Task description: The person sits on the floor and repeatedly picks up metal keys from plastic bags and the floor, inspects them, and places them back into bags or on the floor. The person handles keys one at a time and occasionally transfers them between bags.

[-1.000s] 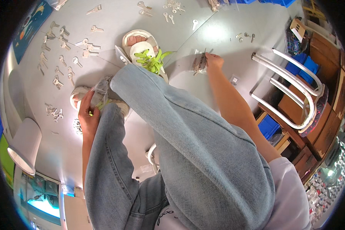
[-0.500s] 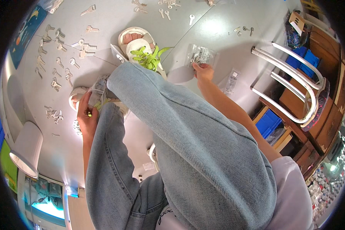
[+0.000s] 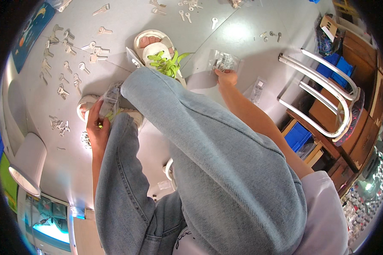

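Observation:
My left hand [image 3: 98, 127], beside my left knee and sandal, is closed on a clear plastic bag [image 3: 111, 94]. The bag's contents are hard to make out, and my leg covers part of it. On the right, the fingers of my right hand [image 3: 227, 78] pinch the near edge of another clear plastic bag [image 3: 225, 59], which lies on the grey floor with printing and small items showing through. Several loose keys [image 3: 84, 68] are spread over the floor to the left, and a single key [image 3: 214, 22] lies farther off, beyond the right-hand bag.
A small clear packet [image 3: 258, 90] lies right of my right forearm. Farther right are an overturned stool with white tube legs [image 3: 323, 72] and a wooden cabinet with a blue bin [image 3: 299, 137]. At left stand a white lamp shade [image 3: 29, 163] and a glowing screen [image 3: 51, 229].
The whole view has shifted very slightly. Both hands stay on their bags in nearly the same places.

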### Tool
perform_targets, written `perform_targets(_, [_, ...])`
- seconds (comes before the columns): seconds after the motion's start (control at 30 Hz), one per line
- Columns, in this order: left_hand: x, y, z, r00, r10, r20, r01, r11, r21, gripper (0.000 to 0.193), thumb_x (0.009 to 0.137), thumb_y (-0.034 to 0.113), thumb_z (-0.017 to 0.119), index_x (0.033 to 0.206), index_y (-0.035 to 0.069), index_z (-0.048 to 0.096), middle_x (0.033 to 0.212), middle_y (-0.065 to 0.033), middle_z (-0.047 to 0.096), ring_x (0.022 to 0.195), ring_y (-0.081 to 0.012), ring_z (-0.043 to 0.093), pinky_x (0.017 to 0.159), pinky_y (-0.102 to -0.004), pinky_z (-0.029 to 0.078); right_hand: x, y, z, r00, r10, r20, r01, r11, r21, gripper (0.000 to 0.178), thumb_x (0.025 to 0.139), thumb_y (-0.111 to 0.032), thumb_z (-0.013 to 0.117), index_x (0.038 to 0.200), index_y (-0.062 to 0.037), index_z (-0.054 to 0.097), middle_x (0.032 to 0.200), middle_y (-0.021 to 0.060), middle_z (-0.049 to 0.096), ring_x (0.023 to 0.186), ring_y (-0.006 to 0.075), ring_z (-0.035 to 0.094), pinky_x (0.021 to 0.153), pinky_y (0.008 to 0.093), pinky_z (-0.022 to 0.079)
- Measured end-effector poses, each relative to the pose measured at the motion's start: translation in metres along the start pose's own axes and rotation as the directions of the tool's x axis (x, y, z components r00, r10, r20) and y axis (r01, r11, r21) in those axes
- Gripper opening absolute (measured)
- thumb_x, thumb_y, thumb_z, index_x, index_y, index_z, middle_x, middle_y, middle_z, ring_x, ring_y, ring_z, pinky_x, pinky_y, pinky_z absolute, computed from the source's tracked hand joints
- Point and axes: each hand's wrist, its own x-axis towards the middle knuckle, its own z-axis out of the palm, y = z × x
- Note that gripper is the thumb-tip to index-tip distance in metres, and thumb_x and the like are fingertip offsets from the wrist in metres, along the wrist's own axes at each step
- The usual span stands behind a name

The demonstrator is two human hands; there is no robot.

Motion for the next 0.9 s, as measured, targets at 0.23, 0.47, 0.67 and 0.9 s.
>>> perform_targets(0.23, [-0.001, -0.001, 0.000, 0.999, 0.033, -0.001, -0.033, 0.999, -0.013, 0.064, 0.066, -0.016, 0.043, 0.125, 0.008, 0.046, 0.117, 0.0004, 0.052, 0.065, -0.0040, 0.040, 0.059, -0.0166, 0.036, 0.006, -0.003, 0.002, 1.000, -0.022, -0.015, 0.021, 0.995, -0.096, 0.037, 0.053, -0.007, 0.078, 0.084, 0.0008, 0.060, 0.083, 0.0124, 0.063, 0.077, 0.0224, 0.061, 0.068, 0.0329, 0.049])
perform_targets(0.47, [-0.003, -0.008, -0.001, 1.000, 0.026, -0.007, -0.026, 1.000, 0.001, 0.062, 0.067, -0.016, 0.045, 0.125, 0.006, 0.046, 0.115, -0.0003, 0.052, 0.066, -0.0047, 0.040, 0.060, -0.0171, 0.036, -0.001, -0.015, -0.003, 0.994, -0.050, 0.099, 0.063, 0.989, -0.135, 0.033, 0.052, -0.009, 0.077, 0.080, 0.0006, 0.063, 0.079, 0.0133, 0.064, 0.075, 0.0242, 0.062, 0.069, 0.0325, 0.049])
perform_targets(0.67, [-0.002, -0.005, 0.001, 1.000, 0.028, -0.006, -0.028, 0.999, -0.023, 0.061, 0.067, -0.016, 0.046, 0.124, 0.005, 0.046, 0.116, -0.0016, 0.052, 0.066, -0.0057, 0.041, 0.061, -0.0177, 0.037, -0.007, -0.019, -0.005, 0.983, -0.169, 0.068, 0.181, 0.946, -0.269, 0.031, 0.052, -0.011, 0.076, 0.080, -0.0003, 0.065, 0.077, 0.0121, 0.065, 0.070, 0.0222, 0.062, 0.067, 0.0322, 0.049])
perform_targets(0.9, [-0.001, -0.003, -0.001, 1.000, 0.025, -0.007, -0.025, 0.999, 0.045, 0.062, 0.065, -0.017, 0.045, 0.123, 0.005, 0.047, 0.119, -0.0044, 0.051, 0.072, -0.0072, 0.045, 0.064, -0.0192, 0.039, 0.026, -0.004, -0.005, 0.967, -0.218, 0.130, 0.239, 0.956, -0.171, 0.030, 0.053, -0.011, 0.076, 0.080, -0.0022, 0.065, 0.074, 0.0094, 0.065, 0.068, 0.0189, 0.062, 0.064, 0.0314, 0.048])
